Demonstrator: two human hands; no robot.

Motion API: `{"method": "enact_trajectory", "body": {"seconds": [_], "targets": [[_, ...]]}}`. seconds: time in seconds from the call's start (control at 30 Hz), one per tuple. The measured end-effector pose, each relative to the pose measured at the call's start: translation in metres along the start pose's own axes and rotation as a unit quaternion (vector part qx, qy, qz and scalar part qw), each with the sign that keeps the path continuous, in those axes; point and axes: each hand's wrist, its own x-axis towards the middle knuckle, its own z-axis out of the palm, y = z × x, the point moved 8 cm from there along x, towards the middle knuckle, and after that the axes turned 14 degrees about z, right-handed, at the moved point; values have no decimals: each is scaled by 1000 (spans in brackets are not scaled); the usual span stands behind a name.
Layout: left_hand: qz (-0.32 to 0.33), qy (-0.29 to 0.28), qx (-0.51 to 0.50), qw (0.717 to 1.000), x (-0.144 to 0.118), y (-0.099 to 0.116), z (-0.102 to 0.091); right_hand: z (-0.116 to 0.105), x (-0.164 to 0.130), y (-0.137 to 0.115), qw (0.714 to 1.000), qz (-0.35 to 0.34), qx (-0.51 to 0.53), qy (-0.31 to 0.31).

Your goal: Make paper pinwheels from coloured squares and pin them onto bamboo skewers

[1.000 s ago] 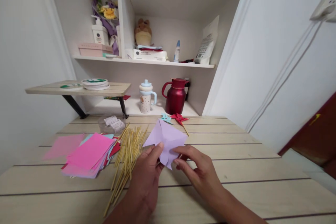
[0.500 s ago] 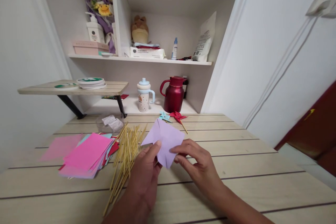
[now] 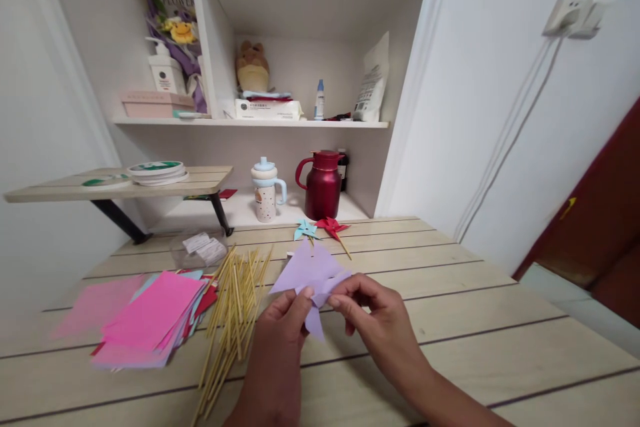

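A lavender paper sheet (image 3: pixel 306 265) with slits is held above the table, one flap bent inward toward its middle. My left hand (image 3: pixel 283 320) pinches it from below, thumb on top near the centre. With thumb and forefinger, my right hand (image 3: pixel 373 307) grips the bent flap at the right edge. Beyond the paper lie a light-blue pinwheel (image 3: pixel 305 229) and a red pinwheel (image 3: pixel 331 227) on a stick. Thin wooden sticks (image 3: pixel 234 307) are heaped left of my left hand.
Farther left is a stack of coloured paper (image 3: pixel 153 310), pink on top. Behind it sits a clear container (image 3: pixel 200 248) with white packets. A blue-lidded cup (image 3: pixel 265 193) and a red jug (image 3: pixel 323 187) stand at the back. A small raised shelf (image 3: pixel 210 177) overhangs the left rear.
A flap of the lavender paper is now folded in toward the centre by my right hand, where the sheet was flat before. The camera view has shifted slightly.
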Motion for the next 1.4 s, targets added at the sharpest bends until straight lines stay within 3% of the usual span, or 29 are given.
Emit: {"method": "enact_trajectory", "body": {"seconds": [0.77, 1.0, 1.2, 1.4], "targets": [[-17, -7, -6, 1000, -4, -1, 7, -6, -2, 0, 999, 22, -29, 36], [-10, 17, 20, 1000, -4, 0, 0, -2, -5, -1, 999, 9, -38, 17], [-8, -8, -13, 1000, -5, 2, 6, -1, -4, -5, 998, -3, -55, 18], [-6, 3, -3, 1000, -5, 2, 4, -1, -3, -8, 998, -6, -62, 9]]}}
